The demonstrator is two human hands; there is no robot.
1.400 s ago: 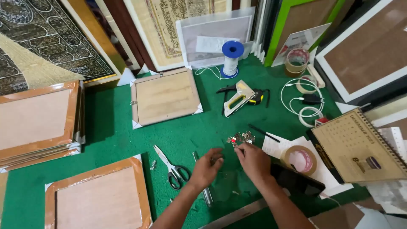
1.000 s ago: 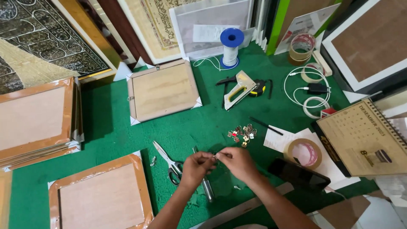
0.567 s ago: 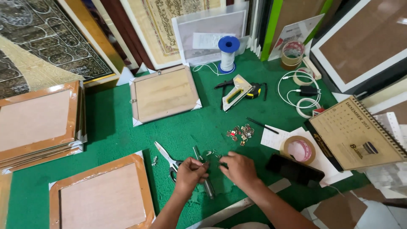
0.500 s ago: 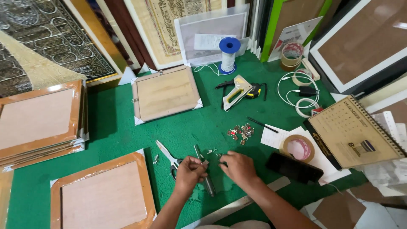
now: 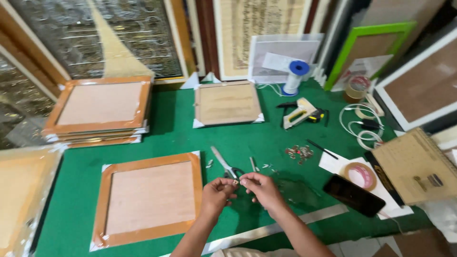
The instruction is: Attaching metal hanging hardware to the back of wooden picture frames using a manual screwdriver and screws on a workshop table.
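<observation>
Both hands meet over the near middle of the green tabletop [image 5: 181, 138]. The left hand [image 5: 216, 195] and the right hand [image 5: 262, 188] pinch a tiny pale piece of hardware [image 5: 236, 181] between their fingertips, just above the handles of the scissors [image 5: 227, 166]; it is too small to tell exactly what it is, perhaps a small hanger clip. Both hands are closed on it in a fine fingertip pinch.

Judging by its size, the piece should be very light and stiff, easy to drop or flick away, so it is best held by its edges between thumb and forefinger rather than pressed flat.

To the left lies a picture frame [image 5: 150, 197] face down, its backing board edged with brown tape. Farther right sits a small heap of metal fittings [image 5: 299, 152], then a roll of tape [image 5: 360, 175] and a dark phone [image 5: 354, 195]. At the far side are a staple gun [image 5: 300, 113] and a blue spool [image 5: 295, 78].
</observation>
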